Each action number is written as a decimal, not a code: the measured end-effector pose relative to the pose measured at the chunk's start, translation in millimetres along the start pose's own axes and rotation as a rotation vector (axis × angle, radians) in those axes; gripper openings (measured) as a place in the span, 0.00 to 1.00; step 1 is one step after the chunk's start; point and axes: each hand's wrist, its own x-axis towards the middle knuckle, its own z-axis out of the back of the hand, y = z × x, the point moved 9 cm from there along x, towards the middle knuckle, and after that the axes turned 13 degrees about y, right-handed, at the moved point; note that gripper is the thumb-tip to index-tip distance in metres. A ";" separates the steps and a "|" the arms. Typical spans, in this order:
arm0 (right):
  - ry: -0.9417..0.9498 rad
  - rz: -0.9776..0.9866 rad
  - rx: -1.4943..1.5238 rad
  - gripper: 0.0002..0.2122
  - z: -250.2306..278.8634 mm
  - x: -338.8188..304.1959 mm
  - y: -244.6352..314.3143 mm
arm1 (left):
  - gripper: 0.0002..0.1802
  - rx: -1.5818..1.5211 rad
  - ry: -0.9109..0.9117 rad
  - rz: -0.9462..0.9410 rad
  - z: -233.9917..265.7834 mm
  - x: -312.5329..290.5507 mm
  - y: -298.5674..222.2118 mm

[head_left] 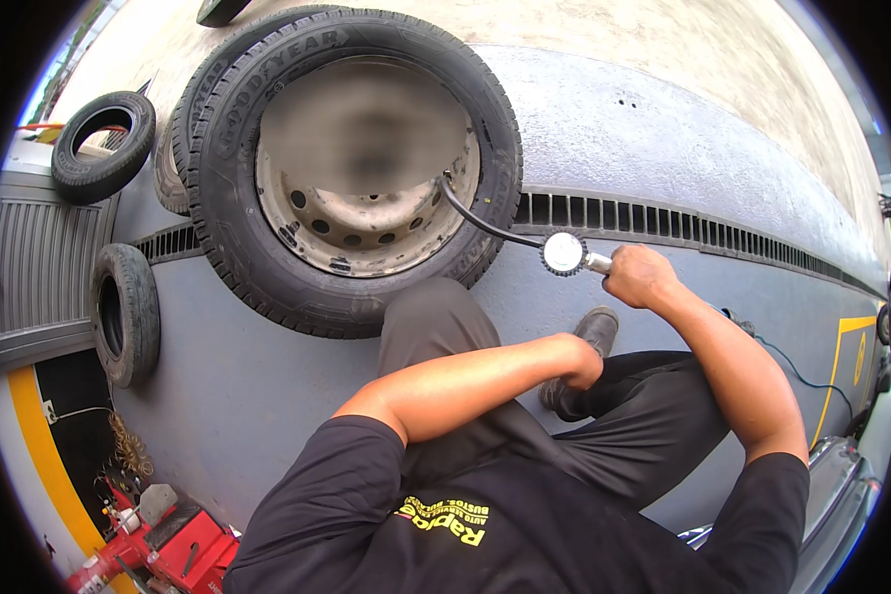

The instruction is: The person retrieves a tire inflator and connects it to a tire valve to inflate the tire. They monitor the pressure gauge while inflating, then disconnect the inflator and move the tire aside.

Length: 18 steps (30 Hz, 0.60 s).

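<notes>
My right hand is closed around the handle end of a tire inflator with a round, white-faced pressure gauge. From the gauge a short black hose runs up to the right inner side of a steel wheel rim, where its end meets the valve area. That rim carries a large black tire, standing upright against my bent knee. The middle of the wheel is blurred. My left hand hangs bent at the wrist over my lower leg, near a dark boot; its fingers are mostly hidden.
Another tire stands behind the wheel. Two loose tires, one higher and one lower, stand at the left by a grey cabinet. A floor drain grate crosses behind. Red machinery sits lower left; a teal hose lies right.
</notes>
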 end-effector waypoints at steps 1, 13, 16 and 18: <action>0.001 -0.001 0.002 0.13 -0.1 0.2 -0.3 | 0.13 0.012 0.003 0.005 1.4 -3.0 -2.0; -0.011 -0.007 -0.002 0.13 1.1 0.2 -0.2 | 0.13 0.026 -0.001 0.034 5.4 -9.0 -3.6; -0.013 -0.006 -0.002 0.13 1.5 0.6 -0.1 | 0.14 0.024 0.008 0.001 6.9 -11.8 -7.5; -0.013 -0.006 -0.003 0.13 1.9 0.7 0.2 | 0.14 0.018 0.015 0.019 7.0 -12.8 -6.2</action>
